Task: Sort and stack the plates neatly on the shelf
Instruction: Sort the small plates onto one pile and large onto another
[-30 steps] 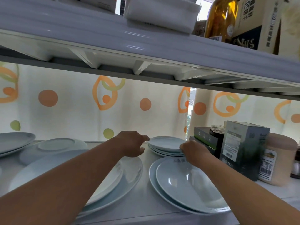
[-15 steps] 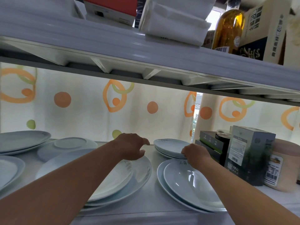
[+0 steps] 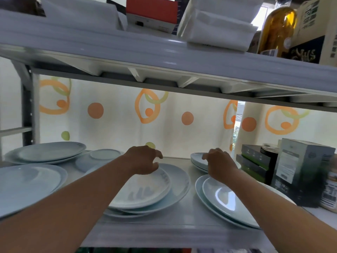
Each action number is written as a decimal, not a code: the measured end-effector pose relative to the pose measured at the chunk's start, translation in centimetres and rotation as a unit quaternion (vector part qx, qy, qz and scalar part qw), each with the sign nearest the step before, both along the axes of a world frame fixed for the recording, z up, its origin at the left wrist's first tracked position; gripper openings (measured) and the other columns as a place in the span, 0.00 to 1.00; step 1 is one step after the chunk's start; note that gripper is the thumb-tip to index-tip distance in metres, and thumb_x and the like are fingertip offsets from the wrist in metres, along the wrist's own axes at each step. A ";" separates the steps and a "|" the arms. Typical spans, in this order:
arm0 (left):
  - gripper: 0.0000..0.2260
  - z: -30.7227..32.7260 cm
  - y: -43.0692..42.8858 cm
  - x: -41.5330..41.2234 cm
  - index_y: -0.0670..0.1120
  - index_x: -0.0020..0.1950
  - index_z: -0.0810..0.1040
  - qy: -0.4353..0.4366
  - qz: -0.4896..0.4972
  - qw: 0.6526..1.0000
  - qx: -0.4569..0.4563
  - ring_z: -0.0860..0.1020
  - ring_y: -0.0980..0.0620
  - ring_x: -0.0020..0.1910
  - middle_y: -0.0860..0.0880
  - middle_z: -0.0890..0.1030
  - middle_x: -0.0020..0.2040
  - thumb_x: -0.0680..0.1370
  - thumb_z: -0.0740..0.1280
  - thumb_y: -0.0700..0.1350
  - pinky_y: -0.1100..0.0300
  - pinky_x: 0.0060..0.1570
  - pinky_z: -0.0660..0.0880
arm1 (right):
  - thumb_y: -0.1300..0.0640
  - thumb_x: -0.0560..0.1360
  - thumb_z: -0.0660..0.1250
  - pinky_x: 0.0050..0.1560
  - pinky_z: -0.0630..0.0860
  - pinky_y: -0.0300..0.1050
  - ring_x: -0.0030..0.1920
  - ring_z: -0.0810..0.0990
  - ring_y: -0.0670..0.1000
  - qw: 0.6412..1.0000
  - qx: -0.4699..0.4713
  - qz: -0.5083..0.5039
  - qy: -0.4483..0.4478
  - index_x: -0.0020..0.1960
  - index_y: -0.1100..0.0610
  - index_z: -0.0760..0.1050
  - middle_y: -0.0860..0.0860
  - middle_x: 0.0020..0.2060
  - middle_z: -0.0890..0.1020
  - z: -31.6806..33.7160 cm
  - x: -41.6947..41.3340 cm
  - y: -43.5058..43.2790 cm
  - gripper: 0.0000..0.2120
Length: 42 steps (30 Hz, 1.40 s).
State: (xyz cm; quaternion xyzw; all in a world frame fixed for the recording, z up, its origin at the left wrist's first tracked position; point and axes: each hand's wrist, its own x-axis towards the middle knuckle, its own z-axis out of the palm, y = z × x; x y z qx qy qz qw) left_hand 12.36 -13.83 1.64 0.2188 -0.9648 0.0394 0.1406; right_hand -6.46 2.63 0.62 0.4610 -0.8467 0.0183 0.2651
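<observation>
The hands have drawn apart since the earlier frame, the left hand [image 3: 144, 159] leaving the small stack of plates [image 3: 197, 160] at the shelf's [image 3: 189, 227] back edge; it now hovers over the far rim of the middle stack [image 3: 175, 183], fingers loosely curled round nothing; the right hand [image 3: 218, 165] lies on the small stack, fingers reaching across its top plate, though whether it grips cannot be told; two nested plates [image 3: 224, 198] sit at the front edge under the right forearm; more plates [image 3: 47, 154] crowd the left end; dark boxes [image 3: 304, 170] stand at the right end.
</observation>
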 end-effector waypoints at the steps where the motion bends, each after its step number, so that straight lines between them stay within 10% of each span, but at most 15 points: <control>1: 0.17 -0.1 -0.2 0.6 0.58 0.68 0.70 0.010 0.005 1.000 0.000 0.75 0.49 0.62 0.50 0.76 0.64 0.78 0.59 0.53 0.55 0.61 0.71 | 0.67 0.74 0.57 0.62 0.71 0.47 0.59 0.74 0.54 1.000 -0.017 0.020 -0.004 0.63 0.57 0.75 0.55 0.55 0.79 0.2 0.8 -0.8 0.21; 18: 0.15 -0.1 -8.5 15.1 0.54 0.63 0.74 0.090 0.178 0.977 0.076 0.76 0.49 0.59 0.49 0.78 0.62 0.76 0.61 0.50 0.54 0.58 0.73 | 0.54 0.75 0.64 0.61 0.72 0.47 0.58 0.76 0.55 0.959 -0.086 0.234 -0.135 0.60 0.53 0.76 0.55 0.53 0.80 1.3 13.7 -12.3 0.15; 42: 0.17 -2.3 -13.7 18.7 0.56 0.66 0.73 0.041 0.182 0.975 0.119 0.74 0.49 0.61 0.51 0.76 0.65 0.77 0.58 0.48 0.56 0.59 0.70 | 0.43 0.69 0.72 0.61 0.70 0.43 0.64 0.74 0.55 0.963 0.171 0.155 -0.142 0.68 0.60 0.67 0.56 0.65 0.75 -0.3 21.6 -27.6 0.35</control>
